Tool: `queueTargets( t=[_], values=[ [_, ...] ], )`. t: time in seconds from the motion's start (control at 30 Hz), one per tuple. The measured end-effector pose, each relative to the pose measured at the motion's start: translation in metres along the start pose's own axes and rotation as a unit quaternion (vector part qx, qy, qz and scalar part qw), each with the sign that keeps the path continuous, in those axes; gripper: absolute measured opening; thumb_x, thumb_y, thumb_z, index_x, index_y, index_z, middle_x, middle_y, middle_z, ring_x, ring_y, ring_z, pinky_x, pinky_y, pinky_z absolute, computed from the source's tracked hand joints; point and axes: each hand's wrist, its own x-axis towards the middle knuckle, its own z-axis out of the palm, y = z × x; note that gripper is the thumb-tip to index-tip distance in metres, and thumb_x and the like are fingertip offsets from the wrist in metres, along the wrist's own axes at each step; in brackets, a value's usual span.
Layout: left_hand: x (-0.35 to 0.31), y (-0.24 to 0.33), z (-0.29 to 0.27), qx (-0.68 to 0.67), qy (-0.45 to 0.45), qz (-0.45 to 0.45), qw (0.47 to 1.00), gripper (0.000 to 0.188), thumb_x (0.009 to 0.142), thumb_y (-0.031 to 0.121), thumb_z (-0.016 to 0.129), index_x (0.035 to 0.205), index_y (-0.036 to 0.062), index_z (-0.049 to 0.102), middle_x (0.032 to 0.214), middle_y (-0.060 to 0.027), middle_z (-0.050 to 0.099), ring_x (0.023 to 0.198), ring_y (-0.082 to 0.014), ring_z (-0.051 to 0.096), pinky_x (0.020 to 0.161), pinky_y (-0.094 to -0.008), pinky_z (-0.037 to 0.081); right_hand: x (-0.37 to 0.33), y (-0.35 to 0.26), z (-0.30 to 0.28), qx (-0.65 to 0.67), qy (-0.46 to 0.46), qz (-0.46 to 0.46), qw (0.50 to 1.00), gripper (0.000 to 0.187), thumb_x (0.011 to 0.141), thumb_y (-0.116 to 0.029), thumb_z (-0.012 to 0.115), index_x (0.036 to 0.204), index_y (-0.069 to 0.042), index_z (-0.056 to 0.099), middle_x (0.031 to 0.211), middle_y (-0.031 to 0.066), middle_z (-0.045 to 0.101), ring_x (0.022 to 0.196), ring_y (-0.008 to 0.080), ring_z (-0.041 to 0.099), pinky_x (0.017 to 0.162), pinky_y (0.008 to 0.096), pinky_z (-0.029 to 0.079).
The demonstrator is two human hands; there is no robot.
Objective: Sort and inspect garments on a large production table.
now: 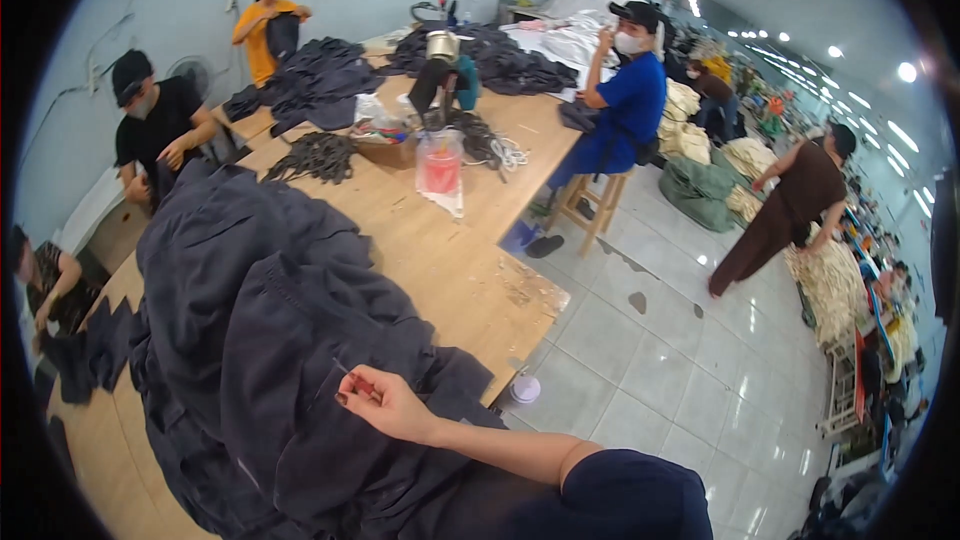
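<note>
My right hand (pixel 388 406) is closed around a small red-handled tool with a thin pointed tip (pixel 362 387); its exact kind is too small to make out. The tip points up and away over a large heap of dark navy cloth garments (pixel 270 310), which covers the near left of the table. Below the hand, the dark fabric falls in folds toward me. Only my right forearm shows, coming from the lower right out of a dark sleeve. My left hand does not show.
On the wooden table (pixel 420 270) stand a clear tub with red contents (pixel 440 172), a box of small items (pixel 385 148) and dark strips (pixel 312 157). Several people work around it, one in blue on a wooden stool (pixel 592 202). A lidded cup (pixel 524 388) is beside the table corner.
</note>
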Motion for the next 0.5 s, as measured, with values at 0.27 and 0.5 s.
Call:
queueTargets(
  t=[0.27,0.5],
  values=[
    [0.021,0.02,-0.035,-0.001,-0.084,-0.019,0.996,0.014,0.085,0.012,0.055,0.08,-0.0009,0.056,0.077,-0.0109,0.05,0.072,-0.0282,0.053,0.063,-0.0368,0.042,0.001,-0.001,-0.006,-0.024,0.012,-0.025,0.999,0.007,0.087,-0.004,0.058,0.085,-0.002,0.052,0.076,-0.0056,0.046,0.067,-0.0004,0.04,0.059,0.0156,0.034],
    [-0.01,0.026,-0.045,-0.056,-0.157,-0.141,0.976,0.017,0.088,0.017,0.056,0.089,-0.0003,0.058,0.085,-0.0153,0.055,0.087,-0.0304,0.057,0.072,-0.0387,0.047,0.004,0.005,0.0,0.014,0.006,-0.052,0.999,0.007,0.087,-0.005,0.059,0.087,-0.001,0.052,0.076,-0.0045,0.048,0.068,0.0002,0.041,0.06,0.0157,0.036]
  ],
)
